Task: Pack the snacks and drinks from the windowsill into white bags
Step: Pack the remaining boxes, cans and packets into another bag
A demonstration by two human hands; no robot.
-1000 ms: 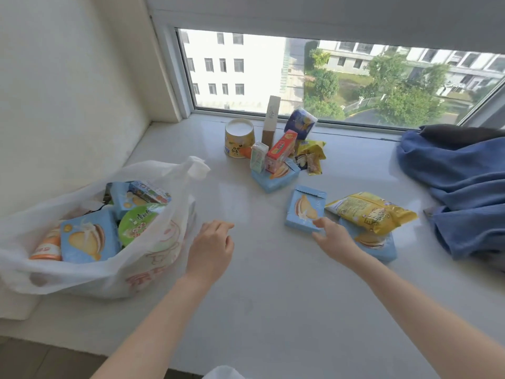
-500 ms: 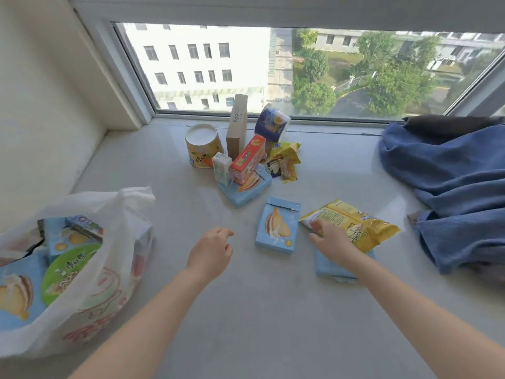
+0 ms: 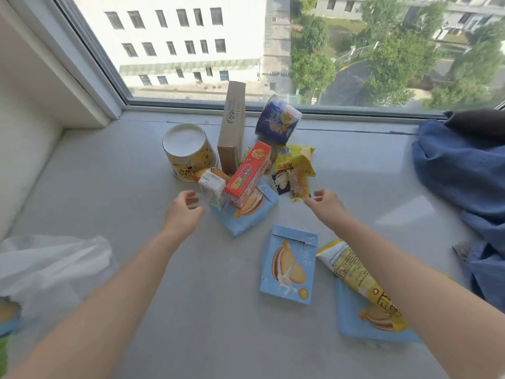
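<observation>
Two hands are reaching into the far snack pile in the head view: the left hand (image 3: 182, 212), fingers loosely spread and empty, nearing the small drink carton (image 3: 211, 188); the right hand (image 3: 326, 205), open, nearing the small wrapped bar (image 3: 298, 184). The red biscuit box (image 3: 247, 177) is leaning, probably light and stiff, best gripped across its sides. The white bag (image 3: 52, 265) is sitting near left, across bare windowsill (image 3: 114, 187).

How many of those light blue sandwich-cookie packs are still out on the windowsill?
3. One lies under the red box in the pile, one flat in the middle, one under the yellow bag at right. More may be hidden in the white bag.
</observation>
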